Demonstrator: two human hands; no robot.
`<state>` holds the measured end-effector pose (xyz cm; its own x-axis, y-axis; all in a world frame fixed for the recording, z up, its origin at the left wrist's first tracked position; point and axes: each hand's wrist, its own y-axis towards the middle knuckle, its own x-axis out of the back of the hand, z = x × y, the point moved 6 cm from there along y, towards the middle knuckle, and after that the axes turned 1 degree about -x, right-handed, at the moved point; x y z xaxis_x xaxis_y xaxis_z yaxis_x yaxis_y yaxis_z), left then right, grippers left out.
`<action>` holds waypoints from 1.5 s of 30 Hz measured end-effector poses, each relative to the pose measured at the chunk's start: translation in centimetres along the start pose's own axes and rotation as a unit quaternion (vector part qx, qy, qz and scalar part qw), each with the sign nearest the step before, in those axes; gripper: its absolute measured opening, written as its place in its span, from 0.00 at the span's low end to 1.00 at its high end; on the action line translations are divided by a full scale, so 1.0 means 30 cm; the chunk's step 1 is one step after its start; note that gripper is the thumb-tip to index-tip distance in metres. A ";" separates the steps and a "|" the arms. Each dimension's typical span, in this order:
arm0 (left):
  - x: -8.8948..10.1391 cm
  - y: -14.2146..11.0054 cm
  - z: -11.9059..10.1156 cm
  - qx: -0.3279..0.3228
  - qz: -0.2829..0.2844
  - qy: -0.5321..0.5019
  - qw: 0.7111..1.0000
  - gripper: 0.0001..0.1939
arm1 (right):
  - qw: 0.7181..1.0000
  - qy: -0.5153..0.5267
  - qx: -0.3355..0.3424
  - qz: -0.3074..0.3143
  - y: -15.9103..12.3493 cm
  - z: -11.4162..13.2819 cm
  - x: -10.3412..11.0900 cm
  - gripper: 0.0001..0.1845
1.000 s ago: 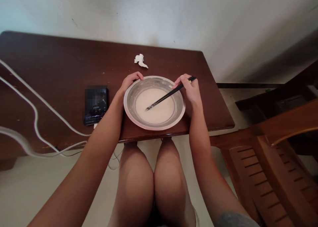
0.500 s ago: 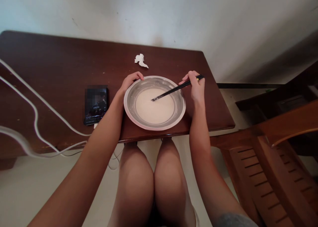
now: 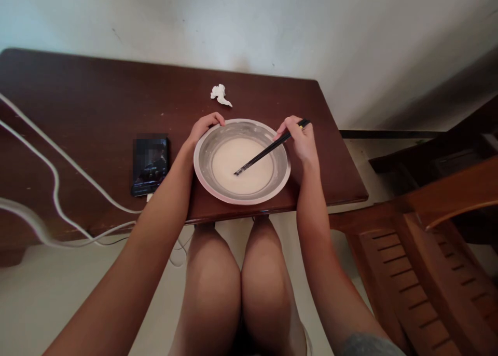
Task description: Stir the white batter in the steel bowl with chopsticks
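A shallow metal bowl holding white batter sits near the front edge of a dark wooden table. My left hand grips the bowl's far left rim, fingers curled over it. My right hand is closed on a pair of black chopsticks at the bowl's right rim. Their tips dip into the batter near the bowl's middle.
A phone with a lit screen lies left of the bowl, white cables trailing across the table's left side. A crumpled white tissue lies behind the bowl. A wooden chair stands at the right; my knees are under the table edge.
My right hand swung right and back, carrying the chopstick tips through the batter from lower left, up to the far side, and back toward the middle. My left hand and the bowl stayed put.
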<state>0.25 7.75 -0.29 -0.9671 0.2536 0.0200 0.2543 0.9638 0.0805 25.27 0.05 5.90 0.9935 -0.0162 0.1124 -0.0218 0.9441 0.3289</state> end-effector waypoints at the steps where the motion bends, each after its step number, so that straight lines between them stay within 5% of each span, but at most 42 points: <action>1: 0.001 0.002 0.001 -0.004 0.002 0.002 1.000 0.07 | 1.000 -0.002 -0.001 0.020 -0.001 0.000 -0.011 0.21; 7: 0.000 0.002 -0.001 0.013 -0.008 -0.016 1.000 0.09 | 0.997 0.001 0.016 -0.080 0.006 -0.003 0.040 0.22; 13: 0.000 0.005 0.003 0.024 -0.006 -0.021 0.999 0.09 | 1.000 0.001 0.003 0.021 0.001 0.001 -0.011 0.20; 19: -0.002 -0.003 -0.010 0.004 -0.009 -0.007 1.000 0.10 | 0.997 0.003 0.021 -0.080 0.006 -0.002 0.037 0.23; 24: -0.008 -0.006 -0.011 0.016 -0.010 -0.032 0.999 0.10 | 1.000 0.012 0.026 0.001 0.003 0.001 -0.009 0.21; 30: -0.001 0.000 0.004 0.020 -0.005 -0.027 0.999 0.08 | 0.996 0.007 0.025 -0.082 0.003 0.000 0.034 0.23; 35: -0.001 0.000 -0.001 0.019 -0.001 -0.015 1.000 0.08 | 0.999 0.008 0.020 0.027 0.000 0.001 -0.021 0.21; 41: -0.013 -0.011 -0.014 0.050 -0.002 -0.044 0.998 0.12 | 0.997 -0.005 0.023 -0.075 0.002 0.003 0.030 0.24; 45: -0.019 -0.014 -0.014 0.064 -0.007 -0.058 0.996 0.14 | 1.000 -0.018 0.004 0.006 -0.001 0.008 -0.008 0.23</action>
<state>0.67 7.16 0.09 -0.9656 0.2415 -0.0960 0.2469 0.9678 -0.0482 25.01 -0.06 6.10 0.9886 -0.0162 0.1498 -0.0353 0.9415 0.3350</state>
